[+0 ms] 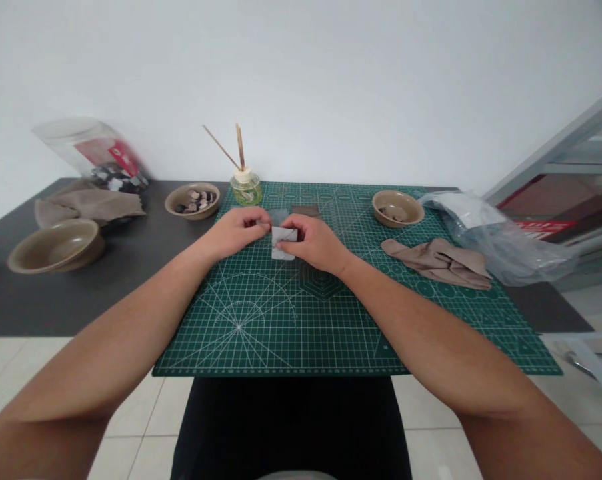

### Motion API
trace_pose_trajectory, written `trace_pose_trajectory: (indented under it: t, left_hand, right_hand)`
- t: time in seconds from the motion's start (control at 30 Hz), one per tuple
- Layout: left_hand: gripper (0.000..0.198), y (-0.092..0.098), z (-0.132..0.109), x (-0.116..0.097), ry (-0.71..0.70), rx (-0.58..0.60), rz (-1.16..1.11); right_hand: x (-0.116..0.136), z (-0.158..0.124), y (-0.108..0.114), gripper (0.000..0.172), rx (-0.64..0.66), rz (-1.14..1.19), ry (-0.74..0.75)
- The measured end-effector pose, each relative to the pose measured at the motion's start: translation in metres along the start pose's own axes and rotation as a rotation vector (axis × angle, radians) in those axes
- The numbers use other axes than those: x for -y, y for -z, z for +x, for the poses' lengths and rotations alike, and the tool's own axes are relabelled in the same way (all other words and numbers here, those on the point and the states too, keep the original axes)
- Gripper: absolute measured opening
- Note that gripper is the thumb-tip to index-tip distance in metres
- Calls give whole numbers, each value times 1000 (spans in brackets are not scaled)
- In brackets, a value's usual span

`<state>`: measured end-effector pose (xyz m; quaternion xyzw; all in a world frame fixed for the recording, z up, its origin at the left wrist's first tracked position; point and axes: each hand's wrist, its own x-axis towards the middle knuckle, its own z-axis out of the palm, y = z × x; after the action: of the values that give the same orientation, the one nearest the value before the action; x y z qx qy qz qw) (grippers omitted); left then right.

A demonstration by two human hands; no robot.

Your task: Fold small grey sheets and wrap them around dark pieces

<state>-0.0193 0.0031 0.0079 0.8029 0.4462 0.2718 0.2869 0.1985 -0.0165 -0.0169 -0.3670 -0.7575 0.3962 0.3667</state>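
My right hand (317,245) is closed on a small, pale grey square packet (283,253), with the thumb across its front. A thin dark line crosses the packet. Just to its left, my left hand (238,232) has its thumb and fingers pinched together; anything between them is too small to make out. Behind both hands, a translucent piece (279,215) and a flat brown patch (305,211) lie on the green cutting mat (281,340).
Bowls with small dark pieces stand at the back left (193,212) and right (397,207). A reed diffuser (246,187) is near the wall. Brown cloth (438,260) and a clear plastic bag (501,233) lie right; another bowl (55,250), cloth (88,203) and bag (88,143) are left.
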Motion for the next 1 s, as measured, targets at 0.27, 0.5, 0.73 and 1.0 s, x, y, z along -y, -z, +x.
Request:
trace_pose_trajectory:
  t: [0.27,0.5,0.73,1.0]
  left_hand:
    - [31,-5,-2,-4,-110,62,-81]
    - [27,-9,-1,-2,-42,-87,-141]
    - [23,-6,1,5,7,9,-85]
    - [18,-9,4,8,-16,31,55]
  right_hand:
    - [6,-1,5,16,-41,-90,-33]
    - [-1,2,1,31,-42,66,-80]
    - [-7,5,10,22,-193,68,-50]
    - [-4,1,13,14,-30,-224,-44]
